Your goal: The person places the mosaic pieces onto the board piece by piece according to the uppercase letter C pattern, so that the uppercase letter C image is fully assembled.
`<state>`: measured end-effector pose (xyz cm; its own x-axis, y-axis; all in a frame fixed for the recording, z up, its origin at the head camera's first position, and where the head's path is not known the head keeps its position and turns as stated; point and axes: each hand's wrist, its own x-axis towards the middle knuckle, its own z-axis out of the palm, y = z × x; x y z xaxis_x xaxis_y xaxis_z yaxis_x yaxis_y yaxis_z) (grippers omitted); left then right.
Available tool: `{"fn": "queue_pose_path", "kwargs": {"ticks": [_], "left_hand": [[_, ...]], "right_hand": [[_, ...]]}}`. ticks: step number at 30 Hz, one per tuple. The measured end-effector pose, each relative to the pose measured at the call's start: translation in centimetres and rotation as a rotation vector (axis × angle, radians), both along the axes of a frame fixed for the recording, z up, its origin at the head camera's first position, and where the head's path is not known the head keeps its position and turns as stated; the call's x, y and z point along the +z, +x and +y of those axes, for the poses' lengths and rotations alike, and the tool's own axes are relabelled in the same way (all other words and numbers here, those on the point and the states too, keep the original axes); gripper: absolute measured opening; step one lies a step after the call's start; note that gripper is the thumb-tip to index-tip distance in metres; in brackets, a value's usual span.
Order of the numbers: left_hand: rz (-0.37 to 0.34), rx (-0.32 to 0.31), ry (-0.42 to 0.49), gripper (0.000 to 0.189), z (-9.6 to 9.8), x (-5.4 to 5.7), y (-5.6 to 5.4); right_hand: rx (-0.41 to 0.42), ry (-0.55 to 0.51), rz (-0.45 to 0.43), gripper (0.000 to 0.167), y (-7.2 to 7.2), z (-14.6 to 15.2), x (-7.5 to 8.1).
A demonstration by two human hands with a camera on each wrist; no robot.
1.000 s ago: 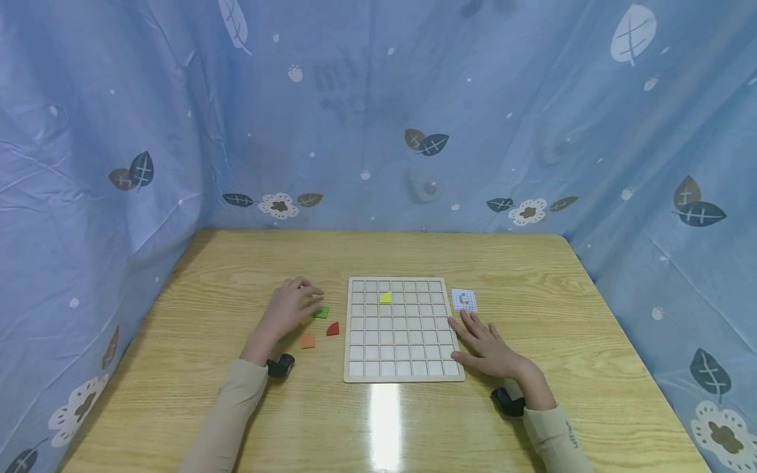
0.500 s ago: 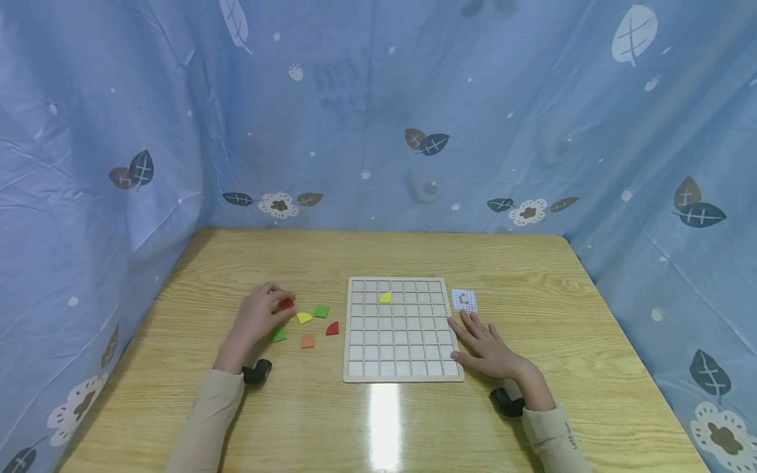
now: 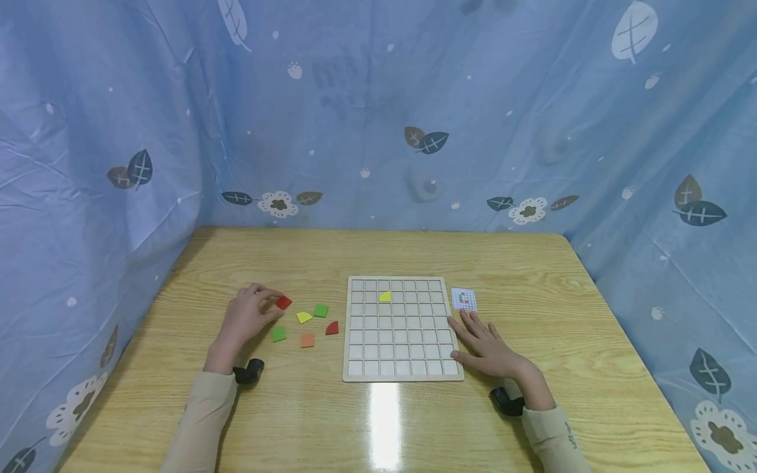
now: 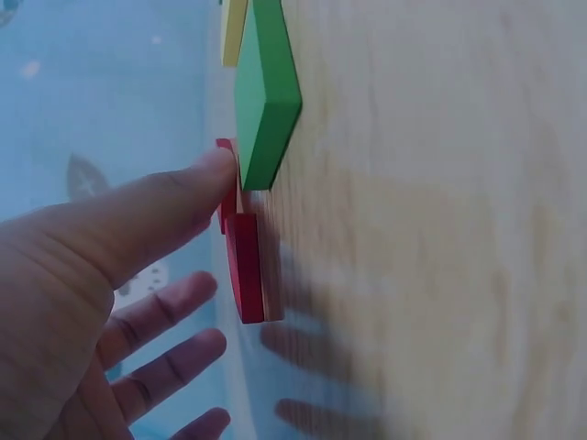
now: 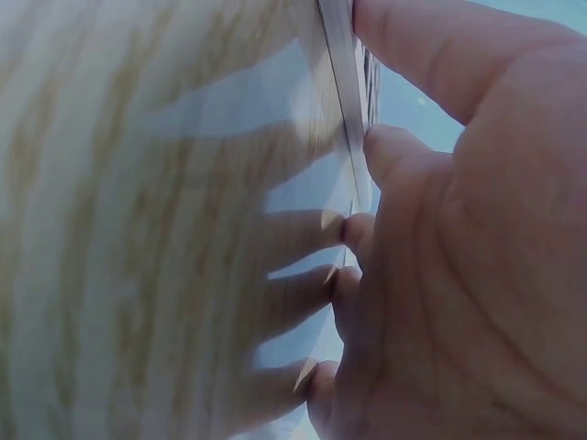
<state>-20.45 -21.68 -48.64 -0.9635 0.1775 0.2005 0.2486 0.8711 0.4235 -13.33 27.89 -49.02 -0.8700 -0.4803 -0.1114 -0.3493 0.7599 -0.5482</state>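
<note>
My left hand (image 3: 245, 316) is at the left of the loose tiles, its thumb and index finger pinching a red tile (image 3: 284, 303) by its edges. In the left wrist view the thumb tip overlaps that red tile (image 4: 227, 206), the index finger is hidden, and the other fingers are spread. A second red tile (image 4: 245, 270) lies on the table below the thumb there, near a green tile (image 4: 268, 101). My right hand (image 3: 487, 348) rests with spread fingers at the right edge of the white grid board (image 3: 347, 328), which has one yellow quarter-round tile (image 3: 386, 297) in a cell.
Between left hand and board lie a yellow tile (image 3: 304, 317), two green squares, an orange square (image 3: 307, 340) and a red quarter-round (image 3: 332, 328). A small printed grid card (image 3: 464, 299) is beyond the right fingers. A blue curtain (image 3: 378, 131) surrounds the wooden table.
My left hand has moved left, off the loose tiles, uncovering the green, yellow and orange ones. The red tile now shows between its thumb and index finger. The right hand has stayed still.
</note>
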Motion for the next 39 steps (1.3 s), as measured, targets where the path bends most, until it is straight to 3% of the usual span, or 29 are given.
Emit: {"fn": "queue_pose_path", "kwargs": {"ticks": [9, 19, 32, 39], "left_hand": [[-0.052, 0.044, 0.002, 0.037, 0.0, 0.1, -0.1], [-0.059, 0.057, -0.005, 0.031, 0.1, 0.0, -0.3], [0.04, 0.025, 0.025, 0.031, 1.5, 0.0, -0.6], [0.038, -0.01, 0.014, 0.029, 3.3, 0.3, -0.6]], "right_hand": [[0.005, -0.003, 0.01, 0.068, 0.1, 0.0, 0.0], [0.006, -0.029, 0.03, 0.067, 0.0, 0.0, -0.1], [0.001, -0.01, 0.008, 0.068, 0.0, -0.1, 0.1], [0.006, -0.012, 0.01, 0.067, 0.2, -0.3, 0.4]]}}
